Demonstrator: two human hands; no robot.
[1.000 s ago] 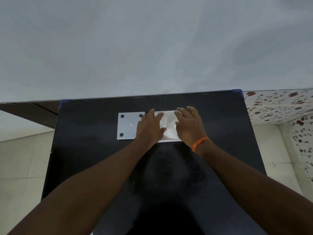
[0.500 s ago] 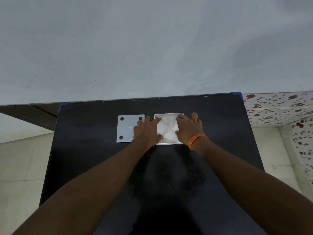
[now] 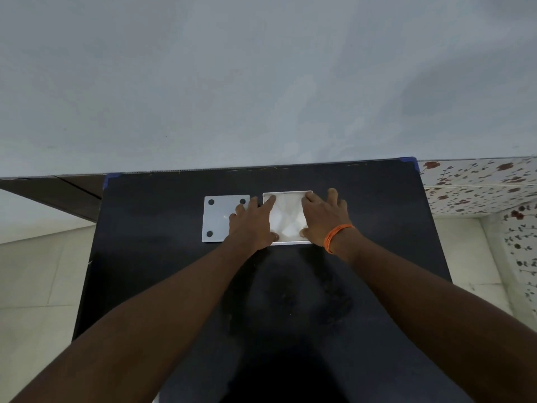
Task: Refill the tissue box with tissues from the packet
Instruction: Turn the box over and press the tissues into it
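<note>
Near edge: both forearms reach fwd over the black desk (image 3: 174,257) toward its far half. Since a sec ago the hands have spread apart, off the middle of the white tissue box (image 3: 287,244). The folded tissues (image 3: 287,219) w/ their diamond creases now show across the open top, whereas they were mostly covered earlier. Probably means the stack is seated inside and pressing-down is about finished, so closing up looks next.

Left hand (image 3: 251,225): palm down, fingers extended, index tip on the box's far-left corner, thumb at near-left edge. Flat, nothing grasped. Right hand (image 3: 322,219) w/ orange wrist thread (image 3: 337,237): also flat, fingers fanned over the right rim, thumb at near-right edge, nothing clenched.

Just left of the box, partly under the left hand, lies the white lid w/ dark dots (image 3: 220,216), flat on the desk. No packet in view.
</note>
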